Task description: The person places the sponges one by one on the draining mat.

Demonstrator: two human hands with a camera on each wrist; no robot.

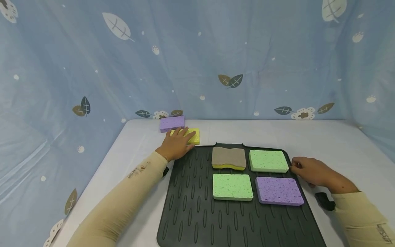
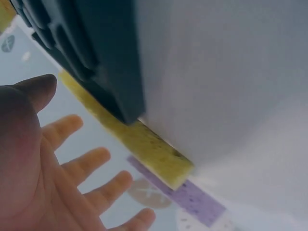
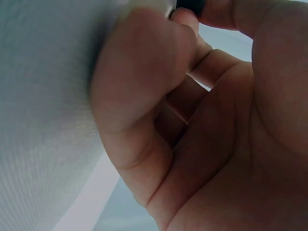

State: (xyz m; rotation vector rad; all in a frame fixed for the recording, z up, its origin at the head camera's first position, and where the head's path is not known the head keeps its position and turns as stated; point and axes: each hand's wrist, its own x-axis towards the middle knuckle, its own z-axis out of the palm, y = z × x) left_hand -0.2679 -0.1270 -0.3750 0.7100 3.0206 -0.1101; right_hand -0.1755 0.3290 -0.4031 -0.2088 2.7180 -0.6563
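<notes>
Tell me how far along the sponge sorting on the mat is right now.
Four rectangular sponges already lie on the black ribbed rubber mat: a brown-topped yellow one, two green ones and a purple one. The left hand rests with straight fingers on the yellow sponge off the mat. A second purple sponge waits behind it. The right hand rests curled at the mat's edge.

Head view: looks from above and in front, forward and down onto the black ribbed rubber mat, far enough to take in its whole width.
Left wrist view: sits very close beside the mat's far left corner, low over the table, facing outward past the corner.
Right wrist view: pressed against the palm near the mat's right edge.
Shared: the head and left wrist views share the mat's corner and the yellow rectangular sponge beyond it.
</notes>
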